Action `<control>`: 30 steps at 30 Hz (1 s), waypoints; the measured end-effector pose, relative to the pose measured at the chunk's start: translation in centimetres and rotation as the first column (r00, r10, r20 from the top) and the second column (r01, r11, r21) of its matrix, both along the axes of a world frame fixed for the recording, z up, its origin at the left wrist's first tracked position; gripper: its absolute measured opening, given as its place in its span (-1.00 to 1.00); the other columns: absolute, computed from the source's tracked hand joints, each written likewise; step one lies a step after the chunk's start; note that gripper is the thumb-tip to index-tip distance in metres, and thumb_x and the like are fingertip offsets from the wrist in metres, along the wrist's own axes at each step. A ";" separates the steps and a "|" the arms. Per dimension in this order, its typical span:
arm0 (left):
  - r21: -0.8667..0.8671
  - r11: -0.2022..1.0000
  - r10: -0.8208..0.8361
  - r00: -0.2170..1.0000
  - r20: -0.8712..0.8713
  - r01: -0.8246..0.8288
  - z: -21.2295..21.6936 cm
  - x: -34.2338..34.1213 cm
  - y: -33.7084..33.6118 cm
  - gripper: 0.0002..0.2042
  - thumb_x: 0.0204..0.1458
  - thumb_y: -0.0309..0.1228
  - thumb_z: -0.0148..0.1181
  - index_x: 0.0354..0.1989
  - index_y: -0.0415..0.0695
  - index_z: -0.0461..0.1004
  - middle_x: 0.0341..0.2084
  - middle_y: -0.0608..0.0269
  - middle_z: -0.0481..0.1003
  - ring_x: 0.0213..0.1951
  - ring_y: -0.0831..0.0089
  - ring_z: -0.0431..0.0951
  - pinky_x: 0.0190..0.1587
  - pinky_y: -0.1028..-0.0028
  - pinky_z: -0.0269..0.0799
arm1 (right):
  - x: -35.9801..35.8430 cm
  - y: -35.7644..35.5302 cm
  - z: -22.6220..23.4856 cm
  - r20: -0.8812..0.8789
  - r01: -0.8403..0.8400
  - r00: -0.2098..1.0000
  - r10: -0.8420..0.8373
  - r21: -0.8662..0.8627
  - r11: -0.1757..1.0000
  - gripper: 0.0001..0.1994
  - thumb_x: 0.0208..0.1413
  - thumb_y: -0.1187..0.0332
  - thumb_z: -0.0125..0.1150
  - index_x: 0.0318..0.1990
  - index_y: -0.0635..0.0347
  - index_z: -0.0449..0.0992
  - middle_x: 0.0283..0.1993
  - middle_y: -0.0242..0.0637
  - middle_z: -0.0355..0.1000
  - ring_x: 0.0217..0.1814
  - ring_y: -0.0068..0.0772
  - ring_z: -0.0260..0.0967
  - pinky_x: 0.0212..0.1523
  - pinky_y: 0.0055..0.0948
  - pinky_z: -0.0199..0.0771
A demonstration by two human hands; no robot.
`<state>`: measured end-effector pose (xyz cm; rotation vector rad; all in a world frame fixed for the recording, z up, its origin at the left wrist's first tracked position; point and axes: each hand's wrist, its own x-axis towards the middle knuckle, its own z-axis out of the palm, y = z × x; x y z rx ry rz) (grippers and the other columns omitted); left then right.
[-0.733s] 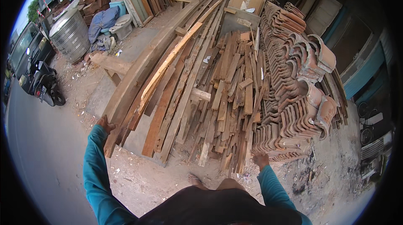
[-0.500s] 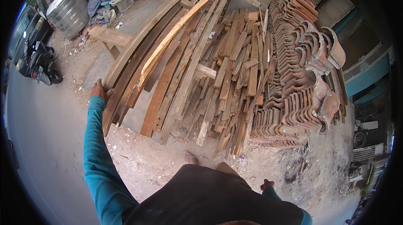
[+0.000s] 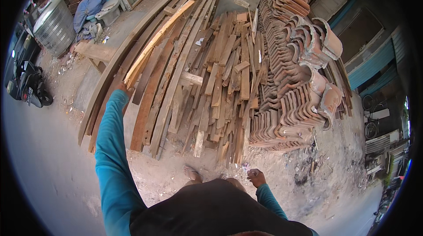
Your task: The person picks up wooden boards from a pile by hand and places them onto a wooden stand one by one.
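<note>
Reaching way out, the person's left hand sits on the near end of a long pale plank at the left edge of the wood pile; can't tell if the grip is closed around it. Right hand hangs low by the hip, fingers loosely curled, holding nothing. Stacked clay roof tiles sit just right of the wood, and a metal drum stands far left on the dirt ground.

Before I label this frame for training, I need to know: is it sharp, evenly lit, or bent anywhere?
Head view: fisheye bends the long planks near the rim, black corners; soft daylight, no glare; wood pile and roof tiles sharp; left hand on a plank end, right hand low, both crisp.
</note>
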<state>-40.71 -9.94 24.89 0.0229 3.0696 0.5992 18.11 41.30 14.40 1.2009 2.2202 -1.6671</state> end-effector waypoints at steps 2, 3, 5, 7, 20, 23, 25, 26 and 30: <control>-0.027 0.997 -0.076 0.994 -0.083 0.074 3.5 0.4 4.0 -0.47 -0.13 -0.17 0.25 -0.01 -0.24 0.38 -0.24 -0.20 0.50 -0.15 -0.02 0.52 -0.08 0.23 0.44 | 3.4 0.5 -2.2 0.101 0.072 0.992 -0.073 0.016 0.997 -0.62 0.01 0.15 0.25 -0.21 0.34 0.44 -0.43 -0.13 0.50 -0.45 -0.39 0.50 -0.49 -0.45 0.47; -0.066 0.989 -0.143 0.978 -0.155 0.135 6.8 2.0 7.0 -0.45 -0.15 -0.21 0.26 0.02 -0.24 0.35 -0.26 -0.19 0.50 -0.14 -0.02 0.52 -0.08 0.25 0.44 | 5.8 0.3 -2.8 0.161 0.142 0.977 -0.140 0.003 0.990 -0.62 -0.01 0.15 0.26 -0.23 0.33 0.45 -0.45 -0.13 0.50 -0.48 -0.39 0.50 -0.51 -0.45 0.47; -0.103 0.985 -0.141 0.989 -0.052 0.135 13.5 6.8 11.6 -0.35 -0.16 -0.18 0.28 0.09 -0.28 0.26 -0.21 -0.22 0.48 -0.11 -0.04 0.49 -0.05 0.23 0.42 | 10.2 0.5 -5.3 0.242 0.183 0.955 -0.172 -0.025 0.983 -0.63 -0.02 0.15 0.27 -0.26 0.32 0.46 -0.47 -0.13 0.50 -0.49 -0.38 0.50 -0.53 -0.45 0.47; -0.145 0.975 -0.162 0.986 0.047 0.167 15.8 9.2 14.0 -0.29 -0.15 -0.13 0.26 0.13 -0.31 0.19 -0.14 -0.23 0.44 -0.05 -0.05 0.45 -0.02 0.22 0.40 | 13.3 0.3 -7.3 0.312 0.200 0.934 -0.173 -0.057 0.978 -0.64 -0.03 0.14 0.27 -0.28 0.32 0.47 -0.49 -0.14 0.50 -0.50 -0.38 0.49 -0.54 -0.45 0.47; -0.066 0.991 -0.127 0.971 -0.205 0.115 10.7 11.9 16.9 -0.33 0.02 -0.33 0.05 0.32 -0.01 -0.08 -0.07 -0.22 0.39 -0.09 -0.13 0.43 -0.01 0.10 0.38 | 15.6 1.4 -11.9 0.245 0.231 0.952 -0.182 -0.190 0.954 -0.66 0.01 0.12 0.21 -0.36 0.30 0.47 -0.47 -0.18 0.51 -0.46 -0.36 0.50 -0.52 -0.39 0.50; -0.192 0.979 -0.121 0.942 -0.312 0.063 9.3 10.1 14.7 -0.34 -0.02 -0.28 0.11 0.29 -0.02 0.02 -0.19 -0.21 0.46 -0.17 -0.11 0.48 -0.06 0.13 0.41 | 14.9 3.9 -11.7 0.172 0.217 0.967 -0.186 -0.186 0.958 -0.70 -0.01 0.19 0.28 -0.33 0.29 0.45 -0.52 -0.21 0.47 -0.50 -0.41 0.49 -0.60 -0.46 0.45; -0.131 0.991 -0.047 0.987 -0.151 0.027 9.4 8.4 10.5 -0.35 -0.15 -0.29 0.21 0.21 -0.04 0.19 -0.08 -0.21 0.42 -0.03 0.00 0.45 0.03 0.26 0.38 | 14.0 5.7 -11.1 0.128 0.159 0.982 -0.136 -0.196 0.968 -0.73 0.05 0.20 0.23 -0.32 0.23 0.41 -0.42 -0.20 0.48 -0.45 -0.37 0.50 -0.57 -0.43 0.48; -0.075 0.990 -0.136 0.965 -0.222 0.122 11.4 9.5 13.5 -0.40 -0.19 -0.28 0.22 0.13 -0.10 0.30 -0.18 -0.20 0.47 -0.05 0.04 0.48 0.00 0.27 0.40 | 14.7 6.4 -10.5 0.120 0.222 0.972 -0.203 -0.180 0.958 -0.74 0.06 0.20 0.22 -0.32 0.23 0.41 -0.42 -0.21 0.48 -0.46 -0.38 0.50 -0.57 -0.44 0.48; 0.026 0.966 -0.244 0.936 -0.255 0.259 19.9 13.6 16.9 -0.43 -0.18 -0.26 0.20 0.09 -0.15 0.34 -0.19 -0.21 0.48 -0.06 0.04 0.49 0.00 0.28 0.39 | 10.2 6.9 -6.6 -0.024 0.207 0.977 -0.211 -0.107 0.972 -0.71 0.05 0.22 0.24 -0.27 0.28 0.41 -0.41 -0.24 0.46 -0.46 -0.43 0.47 -0.56 -0.51 0.45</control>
